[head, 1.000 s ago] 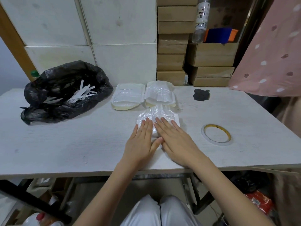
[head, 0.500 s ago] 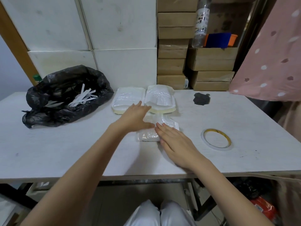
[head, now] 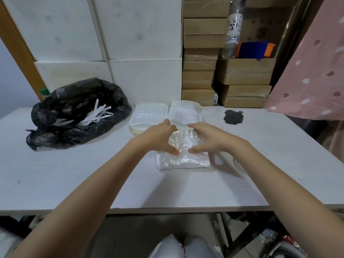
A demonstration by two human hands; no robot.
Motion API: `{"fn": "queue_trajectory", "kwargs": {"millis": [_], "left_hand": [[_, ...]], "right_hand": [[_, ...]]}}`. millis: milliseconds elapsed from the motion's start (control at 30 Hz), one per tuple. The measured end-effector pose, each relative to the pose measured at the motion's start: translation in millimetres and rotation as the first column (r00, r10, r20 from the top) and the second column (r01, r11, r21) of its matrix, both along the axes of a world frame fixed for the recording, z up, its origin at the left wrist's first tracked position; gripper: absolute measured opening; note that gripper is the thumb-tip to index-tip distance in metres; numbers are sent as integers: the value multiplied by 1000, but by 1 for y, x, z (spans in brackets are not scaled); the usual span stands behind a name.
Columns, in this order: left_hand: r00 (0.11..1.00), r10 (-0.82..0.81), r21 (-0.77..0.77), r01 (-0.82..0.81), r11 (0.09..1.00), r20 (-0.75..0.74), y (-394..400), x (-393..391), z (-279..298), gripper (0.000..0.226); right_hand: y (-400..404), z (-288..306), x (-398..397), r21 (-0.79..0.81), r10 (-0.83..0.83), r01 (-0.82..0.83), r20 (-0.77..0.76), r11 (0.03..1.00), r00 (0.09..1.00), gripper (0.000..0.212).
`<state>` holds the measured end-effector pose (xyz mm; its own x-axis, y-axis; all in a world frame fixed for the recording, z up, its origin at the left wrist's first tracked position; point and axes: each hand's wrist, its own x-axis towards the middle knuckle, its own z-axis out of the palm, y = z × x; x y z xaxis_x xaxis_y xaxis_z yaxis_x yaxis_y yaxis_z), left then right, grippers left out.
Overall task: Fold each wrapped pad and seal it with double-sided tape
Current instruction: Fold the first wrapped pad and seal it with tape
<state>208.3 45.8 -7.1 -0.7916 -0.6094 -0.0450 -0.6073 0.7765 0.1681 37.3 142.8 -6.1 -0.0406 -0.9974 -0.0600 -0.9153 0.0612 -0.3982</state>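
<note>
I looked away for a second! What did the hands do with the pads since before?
Both hands reached forward. The left hand and right hand took hold of a wrapped pad above the folded pad they had pressed flat. The folded pad, two pad stacks and black bag stayed put.

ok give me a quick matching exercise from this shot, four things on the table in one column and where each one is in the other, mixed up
Things:
1. black bag
2. wrapped pad
3. dark patch
4. paper strips

Places:
A. between the left hand and right hand
B. inside the bag
C. far left of the table
D. on the table right of the two pad stacks

Pairs: 1-C, 2-A, 3-D, 4-B
</note>
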Motion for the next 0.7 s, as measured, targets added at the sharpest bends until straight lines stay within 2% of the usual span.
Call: {"fn": "queue_trajectory", "kwargs": {"millis": [100,200,300,400,467,533,600,700], "left_hand": [[999,37,-30,-37,999,-4,4,0,2,72],[999,55,-141,-54,988,3,13,0,2,57],[993,109,-260,-117,958,-48,28,1,-2,49],[991,-12,-568,-65,820,-131,44,11,-20,44],[966,-133,-669,-49,742,-219,50,19,-38,31],[933,-229,-711,-39,702,-278,52,27,-53,28],[914,-283,-705,-3,710,-290,53,36,-61,33],[928,-283,-587,91,804,-244,53,51,-70,40]], "right_hand": [[-7,1,1,-82,-16,11,-60,997,998,52],[-1,-3,4,-172,-33,23,-57,985,998,46],[12,-12,8,-299,-64,19,-140,954,988,35],[27,-26,9,-406,-106,1,-238,914,965,17],[39,-36,10,-455,-113,-31,-285,890,952,14],[47,-43,8,-509,-86,-110,-345,854,934,26],[53,-51,7,-518,-59,-218,-465,827,883,37],[61,-61,9,-519,16,-373,-568,769,823,20]]}}
